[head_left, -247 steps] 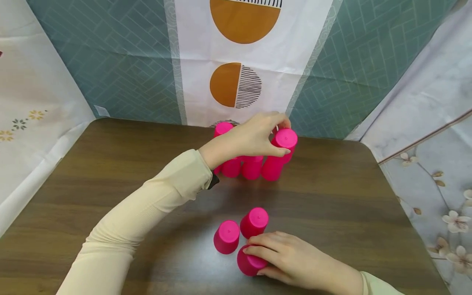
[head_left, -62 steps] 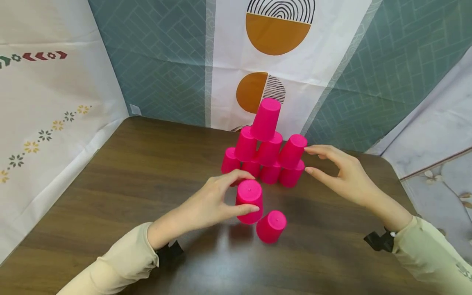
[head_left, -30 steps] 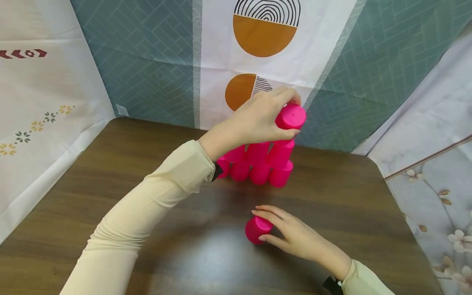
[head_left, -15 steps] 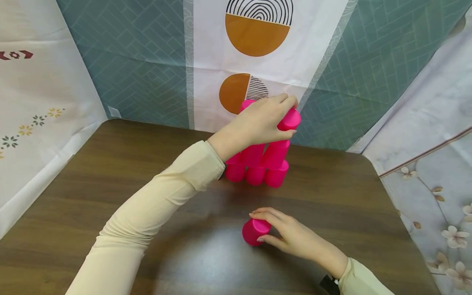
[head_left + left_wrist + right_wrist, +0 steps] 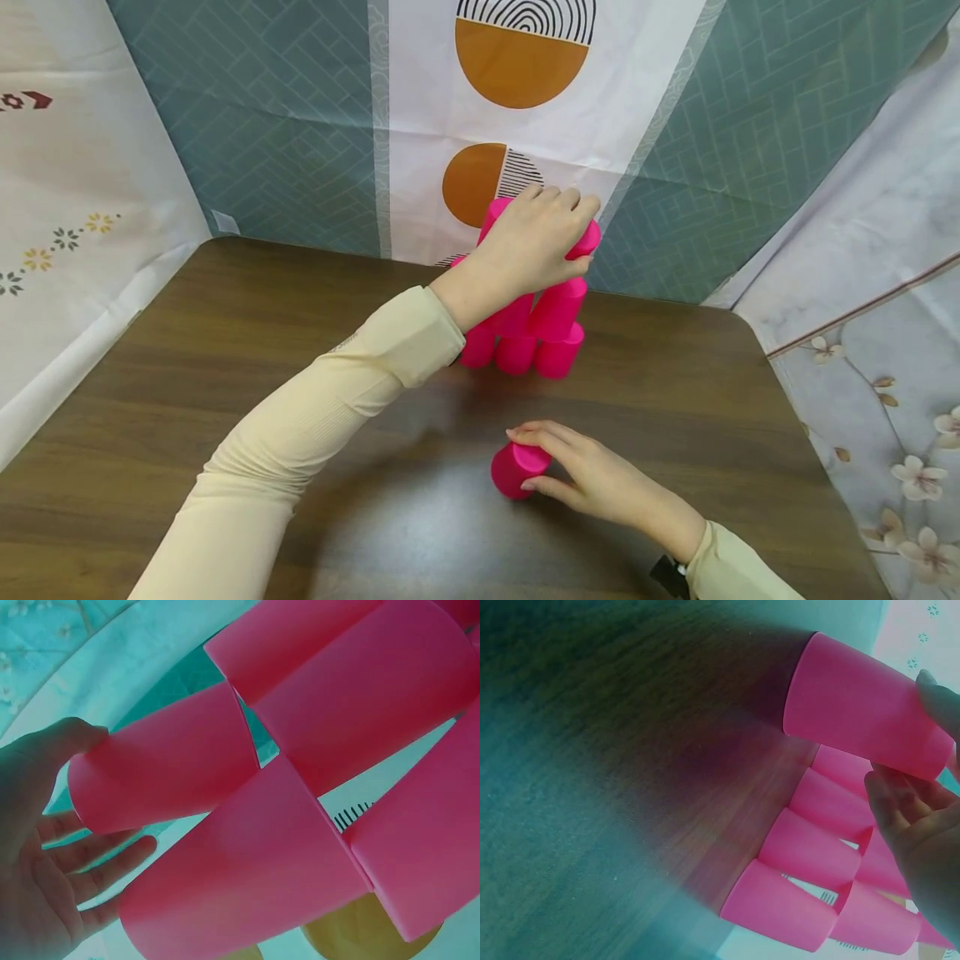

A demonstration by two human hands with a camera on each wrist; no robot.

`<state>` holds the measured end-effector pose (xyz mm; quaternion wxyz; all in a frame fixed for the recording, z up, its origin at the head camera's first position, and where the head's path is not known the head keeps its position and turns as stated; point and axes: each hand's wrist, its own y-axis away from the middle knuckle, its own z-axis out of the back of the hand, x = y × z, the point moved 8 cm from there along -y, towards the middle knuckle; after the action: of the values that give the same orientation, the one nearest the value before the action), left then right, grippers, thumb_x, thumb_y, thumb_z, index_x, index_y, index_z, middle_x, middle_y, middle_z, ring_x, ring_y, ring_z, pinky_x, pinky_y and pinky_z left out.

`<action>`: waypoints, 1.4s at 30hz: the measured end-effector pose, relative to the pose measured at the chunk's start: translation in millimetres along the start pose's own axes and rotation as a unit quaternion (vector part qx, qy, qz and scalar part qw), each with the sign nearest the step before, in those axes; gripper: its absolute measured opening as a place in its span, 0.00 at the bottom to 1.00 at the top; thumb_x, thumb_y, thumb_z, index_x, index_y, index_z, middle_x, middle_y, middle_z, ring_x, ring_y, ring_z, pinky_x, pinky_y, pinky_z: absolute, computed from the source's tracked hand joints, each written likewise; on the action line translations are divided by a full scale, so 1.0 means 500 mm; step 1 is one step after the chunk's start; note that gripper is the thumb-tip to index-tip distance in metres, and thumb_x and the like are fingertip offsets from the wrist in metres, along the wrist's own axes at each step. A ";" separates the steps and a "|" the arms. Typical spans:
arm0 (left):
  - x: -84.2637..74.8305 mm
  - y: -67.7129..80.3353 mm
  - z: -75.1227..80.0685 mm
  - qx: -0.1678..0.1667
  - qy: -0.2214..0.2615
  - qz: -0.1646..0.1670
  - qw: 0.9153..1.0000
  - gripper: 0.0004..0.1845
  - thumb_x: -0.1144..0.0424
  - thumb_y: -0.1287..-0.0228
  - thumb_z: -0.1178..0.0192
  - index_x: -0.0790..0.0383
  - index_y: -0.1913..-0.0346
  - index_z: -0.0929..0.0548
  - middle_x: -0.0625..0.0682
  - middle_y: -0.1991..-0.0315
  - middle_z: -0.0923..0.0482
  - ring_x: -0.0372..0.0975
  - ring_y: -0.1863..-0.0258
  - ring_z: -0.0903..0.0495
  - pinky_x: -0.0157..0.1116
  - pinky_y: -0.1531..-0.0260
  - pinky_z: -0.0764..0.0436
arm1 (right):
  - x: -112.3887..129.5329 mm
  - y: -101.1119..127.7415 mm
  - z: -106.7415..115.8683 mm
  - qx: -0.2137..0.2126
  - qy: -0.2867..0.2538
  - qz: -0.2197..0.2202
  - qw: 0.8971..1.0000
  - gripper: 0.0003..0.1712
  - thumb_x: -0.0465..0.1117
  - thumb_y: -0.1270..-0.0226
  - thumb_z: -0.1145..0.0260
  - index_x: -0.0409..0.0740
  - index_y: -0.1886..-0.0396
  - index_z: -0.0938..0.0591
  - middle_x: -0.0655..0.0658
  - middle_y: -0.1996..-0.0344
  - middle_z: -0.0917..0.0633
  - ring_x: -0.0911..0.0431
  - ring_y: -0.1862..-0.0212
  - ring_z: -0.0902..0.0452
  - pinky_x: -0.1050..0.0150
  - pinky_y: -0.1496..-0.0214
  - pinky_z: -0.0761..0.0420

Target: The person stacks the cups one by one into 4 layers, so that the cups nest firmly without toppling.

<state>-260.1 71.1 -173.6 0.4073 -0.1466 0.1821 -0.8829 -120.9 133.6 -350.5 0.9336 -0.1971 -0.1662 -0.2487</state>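
Dark wood desk [image 5: 225, 350]: my left hand [image 5: 536, 237] grips upside-down pink cup [image 5: 587, 239] atop cup pyramid [image 5: 536, 333]; my right hand [image 5: 592, 479] curls round lone cup [image 5: 513, 468], upright axis, nearer me.

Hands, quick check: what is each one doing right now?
Left hand: grips a pink cup at the top of the cup pyramid.
Right hand: fingers curled round the lone pink cup on the table.

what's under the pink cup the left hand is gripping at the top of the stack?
The pink plastic cup in the left hand sits above upturned pink cups, stacked in tiers on the brown wooden table. The hand and sleeve cover the stack's left side, so contact cannot be seen.
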 end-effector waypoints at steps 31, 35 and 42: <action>0.032 0.003 -0.020 0.061 -0.015 0.079 0.995 0.26 0.40 0.37 0.50 0.58 0.48 0.31 0.51 0.61 0.23 0.43 0.57 0.24 0.42 0.48 0.34 | -0.007 0.011 -0.006 -0.012 -0.009 -0.041 0.999 0.37 0.41 0.48 0.27 0.49 0.37 0.30 0.51 0.45 0.26 0.60 0.50 0.25 0.69 0.52 0.21; 0.033 0.007 -0.019 0.056 -0.016 0.078 0.995 0.27 0.40 0.37 0.49 0.58 0.47 0.32 0.51 0.63 0.24 0.43 0.58 0.24 0.41 0.50 0.34 | -0.013 0.013 -0.006 -0.021 -0.034 -0.062 0.997 0.39 0.43 0.48 0.27 0.49 0.36 0.32 0.49 0.44 0.25 0.60 0.48 0.25 0.70 0.50 0.23; 0.024 0.035 0.004 -0.013 0.015 0.061 0.998 0.31 0.42 0.39 0.46 0.57 0.38 0.33 0.53 0.48 0.27 0.45 0.45 0.29 0.46 0.39 0.40 | -0.021 0.010 0.024 -0.084 -0.078 -0.084 0.990 0.35 0.45 0.49 0.26 0.46 0.40 0.27 0.48 0.50 0.20 0.58 0.50 0.22 0.69 0.48 0.23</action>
<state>-255.1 50.9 -178.4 0.4554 -0.1275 0.2078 -0.8563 -129.5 147.2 -346.1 0.8738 -0.2790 -0.2332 -0.3230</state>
